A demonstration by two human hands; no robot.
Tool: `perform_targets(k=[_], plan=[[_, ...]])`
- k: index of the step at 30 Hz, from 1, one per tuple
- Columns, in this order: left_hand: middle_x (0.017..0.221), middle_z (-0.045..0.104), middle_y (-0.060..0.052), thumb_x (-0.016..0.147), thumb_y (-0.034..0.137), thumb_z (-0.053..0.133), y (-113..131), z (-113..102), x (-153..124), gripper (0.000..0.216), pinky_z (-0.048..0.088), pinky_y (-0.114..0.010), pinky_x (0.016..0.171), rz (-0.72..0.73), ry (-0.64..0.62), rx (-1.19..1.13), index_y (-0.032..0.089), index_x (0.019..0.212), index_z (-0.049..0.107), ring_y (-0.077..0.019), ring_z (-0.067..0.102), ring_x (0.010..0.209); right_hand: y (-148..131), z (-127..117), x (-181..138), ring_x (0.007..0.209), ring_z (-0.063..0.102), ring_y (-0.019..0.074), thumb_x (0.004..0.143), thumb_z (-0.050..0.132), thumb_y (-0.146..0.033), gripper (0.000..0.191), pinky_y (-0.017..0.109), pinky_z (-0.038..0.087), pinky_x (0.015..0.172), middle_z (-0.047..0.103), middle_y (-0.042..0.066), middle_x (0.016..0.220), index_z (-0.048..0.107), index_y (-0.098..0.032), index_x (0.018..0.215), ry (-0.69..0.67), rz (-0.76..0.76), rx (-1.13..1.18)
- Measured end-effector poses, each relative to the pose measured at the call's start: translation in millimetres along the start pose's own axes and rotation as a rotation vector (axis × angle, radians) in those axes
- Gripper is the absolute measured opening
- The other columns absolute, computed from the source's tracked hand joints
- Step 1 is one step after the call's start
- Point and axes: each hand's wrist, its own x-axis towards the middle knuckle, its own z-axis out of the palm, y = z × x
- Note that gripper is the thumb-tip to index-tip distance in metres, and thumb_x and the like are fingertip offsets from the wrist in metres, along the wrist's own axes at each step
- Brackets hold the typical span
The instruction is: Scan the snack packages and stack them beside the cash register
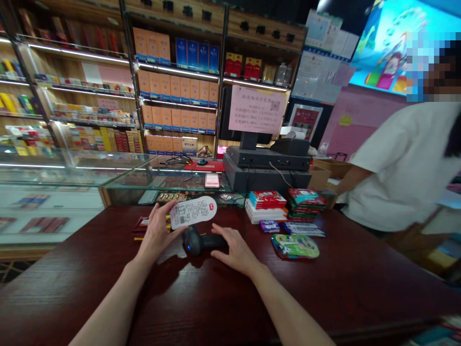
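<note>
My left hand [157, 231] is closed on a flat white oval package [192, 211] with printed text and a red mark, and holds it tilted above the dark wooden counter [108, 269]. Just below it a black handheld barcode scanner [199, 242] lies on the counter with a blue light on its head. My right hand [234, 250] rests on the scanner's handle, fingers spread flat over it.
Stacks of small packs [268, 205], more packs [306, 202] and a green oval package [295, 246] lie to the right. Behind stand a cash register [266, 168], a glass display case [72, 178] and stocked shelves. A person in a white shirt [399, 168] stands at the right.
</note>
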Motion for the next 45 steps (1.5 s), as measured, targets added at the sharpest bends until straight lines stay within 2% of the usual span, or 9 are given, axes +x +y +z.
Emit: perform_targets(k=[6, 9, 13, 18, 23, 30, 36, 40, 45], plan=[[0.133, 0.062, -0.012, 0.084, 0.041, 0.072, -8, -2, -3, 0.073, 0.038, -0.061, 0.115, -0.046, 0.022, 0.002, 0.025, 0.145, 0.036, -0.0304, 0.062, 0.122, -2, 7, 7, 0.132, 0.052, 0.0255, 0.086, 0.066, -0.019, 0.077, 0.049, 0.032, 0.116, 0.059, 0.010, 0.141, 0.031, -0.025, 0.155, -0.119, -0.094, -0.211], [0.133, 0.062, -0.012, 0.082, 0.040, 0.074, -8, -3, -3, 0.073, 0.043, -0.060, 0.111, -0.067, 0.027, -0.012, 0.026, 0.144, 0.037, -0.0313, 0.062, 0.120, -3, 10, 9, 0.129, 0.053, 0.0247, 0.087, 0.062, -0.015, 0.075, 0.046, 0.035, 0.112, 0.059, 0.009, 0.140, 0.031, -0.024, 0.155, -0.120, -0.092, -0.236], [0.132, 0.062, -0.012, 0.079, 0.040, 0.077, -8, -3, -3, 0.074, 0.049, -0.056, 0.104, -0.131, 0.015, -0.026, 0.026, 0.142, 0.041, -0.0326, 0.062, 0.119, -5, 14, 11, 0.124, 0.055, 0.0250, 0.090, 0.064, -0.018, 0.074, 0.044, 0.040, 0.106, 0.061, 0.009, 0.139, 0.030, -0.025, 0.155, -0.117, -0.077, -0.251], [0.131, 0.062, -0.011, 0.079, 0.042, 0.077, -11, 0, -5, 0.073, 0.051, -0.053, 0.101, -0.179, -0.012, -0.040, 0.027, 0.141, 0.043, -0.0319, 0.062, 0.116, -5, 17, 13, 0.118, 0.056, 0.0269, 0.091, 0.067, -0.023, 0.076, 0.044, 0.043, 0.098, 0.064, 0.010, 0.133, 0.028, -0.026, 0.156, -0.123, -0.042, -0.303], [0.132, 0.060, -0.010, 0.080, 0.040, 0.075, -11, 0, -7, 0.073, 0.051, -0.051, 0.101, -0.192, -0.032, -0.066, 0.028, 0.143, 0.041, -0.0300, 0.062, 0.116, -4, 16, 11, 0.113, 0.056, 0.0268, 0.087, 0.065, -0.019, 0.074, 0.042, 0.044, 0.097, 0.064, 0.011, 0.124, 0.034, -0.023, 0.154, -0.139, -0.049, -0.354], [0.133, 0.059, -0.009, 0.081, 0.036, 0.075, -11, 0, -9, 0.073, 0.051, -0.049, 0.104, -0.175, -0.048, -0.065, 0.029, 0.144, 0.039, -0.0286, 0.060, 0.121, -8, 3, 7, 0.116, 0.058, 0.0254, 0.083, 0.060, -0.012, 0.073, 0.040, 0.045, 0.097, 0.062, 0.011, 0.128, 0.036, -0.022, 0.152, -0.114, -0.057, -0.277], [0.136, 0.058, -0.010, 0.081, 0.031, 0.075, -8, -2, -8, 0.074, 0.051, -0.049, 0.105, -0.176, -0.084, -0.068, 0.030, 0.145, 0.038, -0.0284, 0.058, 0.123, -11, -10, 5, 0.131, 0.052, 0.0252, 0.083, 0.058, -0.009, 0.078, 0.042, 0.041, 0.103, 0.054, 0.011, 0.146, 0.031, -0.027, 0.154, -0.025, -0.092, -0.149], [0.135, 0.059, -0.009, 0.081, 0.032, 0.075, -4, -3, -6, 0.075, 0.052, -0.048, 0.104, -0.166, -0.101, -0.073, 0.030, 0.145, 0.038, -0.0286, 0.059, 0.123, -13, -14, 3, 0.128, 0.056, 0.0249, 0.083, 0.060, -0.009, 0.083, 0.042, 0.041, 0.104, 0.056, 0.009, 0.146, 0.027, -0.029, 0.156, -0.018, -0.132, -0.110], [0.137, 0.059, -0.009, 0.081, 0.032, 0.076, -1, -1, -7, 0.076, 0.051, -0.047, 0.105, -0.151, -0.122, -0.073, 0.030, 0.146, 0.037, -0.0275, 0.058, 0.125, -18, -17, 2, 0.120, 0.060, 0.0241, 0.084, 0.061, -0.011, 0.085, 0.041, 0.043, 0.101, 0.060, 0.007, 0.142, 0.023, -0.031, 0.158, -0.086, -0.128, -0.102]])
